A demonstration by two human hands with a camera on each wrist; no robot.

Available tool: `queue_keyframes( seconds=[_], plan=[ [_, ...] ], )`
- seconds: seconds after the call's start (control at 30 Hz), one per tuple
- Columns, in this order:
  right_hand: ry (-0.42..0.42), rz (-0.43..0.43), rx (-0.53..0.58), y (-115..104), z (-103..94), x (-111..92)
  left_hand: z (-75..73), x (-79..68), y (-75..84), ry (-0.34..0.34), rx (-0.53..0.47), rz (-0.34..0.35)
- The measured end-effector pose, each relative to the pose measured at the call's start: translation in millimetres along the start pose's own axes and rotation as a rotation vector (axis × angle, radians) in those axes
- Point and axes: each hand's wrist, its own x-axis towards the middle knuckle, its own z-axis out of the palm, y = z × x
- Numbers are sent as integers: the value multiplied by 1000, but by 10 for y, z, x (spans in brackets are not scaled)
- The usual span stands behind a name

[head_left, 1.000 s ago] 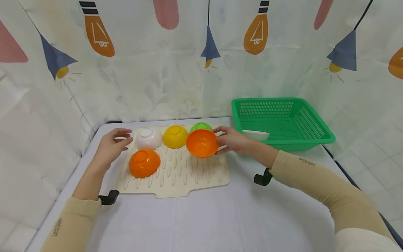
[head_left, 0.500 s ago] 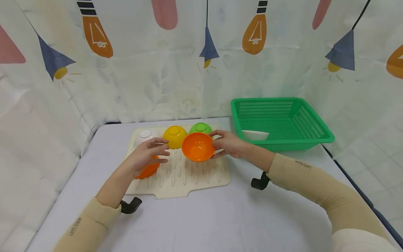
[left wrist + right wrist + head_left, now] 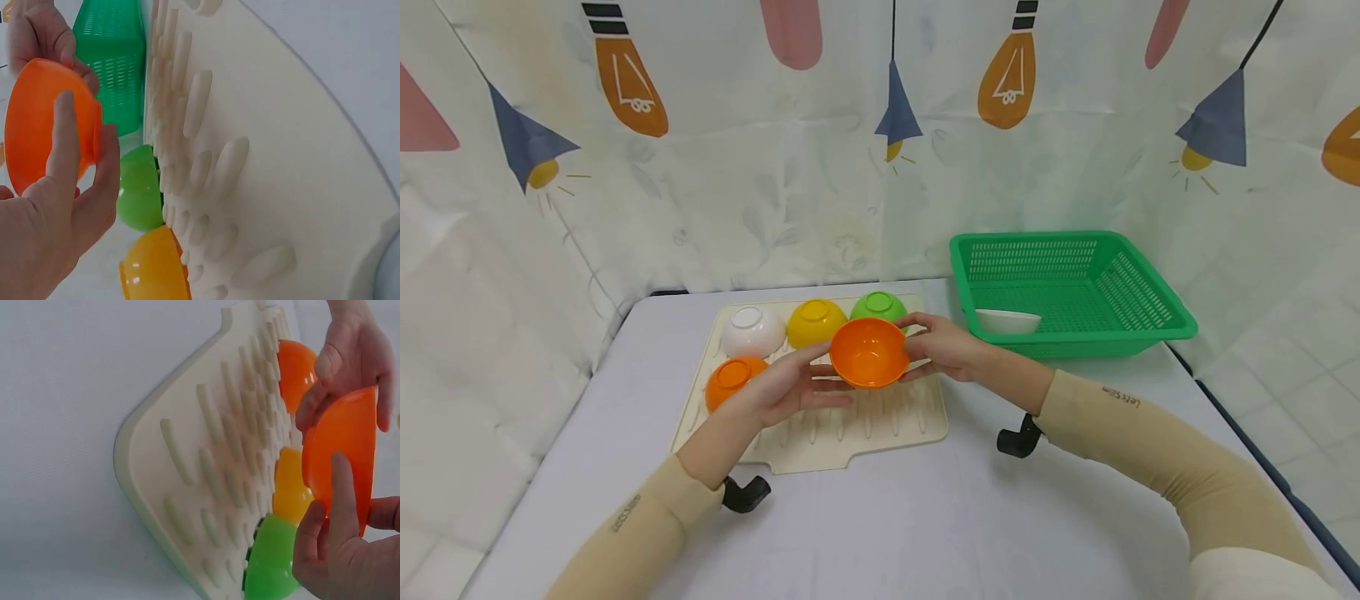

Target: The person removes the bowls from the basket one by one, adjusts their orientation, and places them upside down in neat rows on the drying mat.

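An orange bowl (image 3: 868,353) is held up over the drying mat (image 3: 812,458), its inside toward the head camera. My right hand (image 3: 946,346) grips its right side, with the index finger (image 3: 342,494) laid along the outer wall. My left hand (image 3: 786,387) holds the opposite side, thumb at the rim and fingers reaching behind the wall. On the mat, upside down, are a white bowl (image 3: 752,333), a yellow bowl (image 3: 816,323), a green bowl (image 3: 877,305) and a second orange bowl (image 3: 730,379), which my left hand partly overlaps in the head view.
Right of the mat stands a green slotted basket (image 3: 1075,343) with a white dish (image 3: 1009,322) inside. A white cloth (image 3: 925,525) covers the table, and a printed curtain (image 3: 820,192) hangs behind it.
My left hand has come rightward from beside the white bowl to the held orange bowl. My right hand has brought that bowl slightly left and nearer.
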Motion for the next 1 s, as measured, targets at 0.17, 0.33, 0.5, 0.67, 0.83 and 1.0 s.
queue_keyframes(
  seconds=[0.17, 0.33, 0.5, 0.67, 0.83, 1.0],
  plan=[
    [-9, -3, 4, 14, 14, -4, -13, 39, -3, -3, -48, 20],
    [-25, -10, 15, 30, 10, 3, -38, 68, -2, -7, -32, 39],
    [-56, 11, 26, 40, -25, 26, -50, 81, 12, 8, 51, 62],
    [-132, 27, 54, 44, -77, 41, -71, 76, 9, 53, 106, 90],
    [-177, 65, 85, 81, -118, 39, -67, 52, 10, 75, 276, 172],
    [-209, 90, 81, 110, -137, 32, -18, -2, 21, 87, 610, 293]
  ],
)
